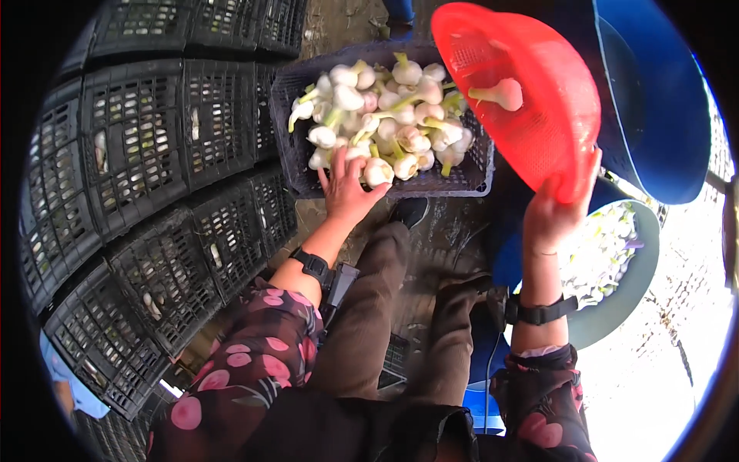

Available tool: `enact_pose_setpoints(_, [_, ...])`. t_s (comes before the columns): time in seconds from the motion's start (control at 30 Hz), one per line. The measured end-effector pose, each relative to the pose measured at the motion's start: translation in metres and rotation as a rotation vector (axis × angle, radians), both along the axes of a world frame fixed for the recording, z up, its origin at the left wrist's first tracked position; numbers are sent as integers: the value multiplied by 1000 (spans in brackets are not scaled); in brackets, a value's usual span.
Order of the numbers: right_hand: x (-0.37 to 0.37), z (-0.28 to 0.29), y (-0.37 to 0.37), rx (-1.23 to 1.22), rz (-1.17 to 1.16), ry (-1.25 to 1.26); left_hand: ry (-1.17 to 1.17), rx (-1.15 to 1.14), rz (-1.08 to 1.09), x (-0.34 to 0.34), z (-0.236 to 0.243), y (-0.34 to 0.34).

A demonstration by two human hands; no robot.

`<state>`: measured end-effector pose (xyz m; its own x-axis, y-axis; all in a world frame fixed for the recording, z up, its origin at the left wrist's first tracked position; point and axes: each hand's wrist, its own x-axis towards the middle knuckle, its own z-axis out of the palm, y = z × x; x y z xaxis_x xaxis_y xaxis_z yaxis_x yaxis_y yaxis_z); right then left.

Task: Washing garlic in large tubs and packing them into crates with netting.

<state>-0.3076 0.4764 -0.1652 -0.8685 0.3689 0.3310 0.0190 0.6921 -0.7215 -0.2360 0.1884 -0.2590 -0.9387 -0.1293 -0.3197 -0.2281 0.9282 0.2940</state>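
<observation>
A dark plastic crate [283, 123] full of garlic bulbs [412, 138] with short green stems stands ahead of me. My left hand [350, 189] reaches over its near rim, fingers spread against the bulbs. One pale bulb [377, 172] lies between the thumb and forefinger. At the right, my right hand [556, 212] grips the lower rim of a red mesh basket [558, 100], tilted up on its side. A single garlic bulb [508, 94] with its stem shows inside the red basket. My right fingers are partly hidden by the rim.
Black slatted crates [131, 123] are stacked along the left. At the right, a large blue barrel [670, 115] stands beyond a pale round tub [643, 269] holding white and green pieces. My legs [369, 300] extend over the dark floor, one shoe [410, 210] beside the garlic crate.
</observation>
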Motion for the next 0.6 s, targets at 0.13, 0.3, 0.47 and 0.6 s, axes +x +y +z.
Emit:
enact_pose_setpoints(0.13, [51, 9, 76, -791, -370, -288, 59, -26, 24, -1, -21, 22])
enact_pose_setpoints(0.3, [175, 9, 194, -1179, -515, -194, -473, -335, 27, -48, -33, 4])
enact_pose_setpoints(0.47, [330, 27, 317, -852, -801, -261, 108, 705, -134, -56, 69, 198])
enact_pose_setpoints(0.6, [349, 32, 335, 95, -943, -987, -226, 913, -406, 21, 67, 349])
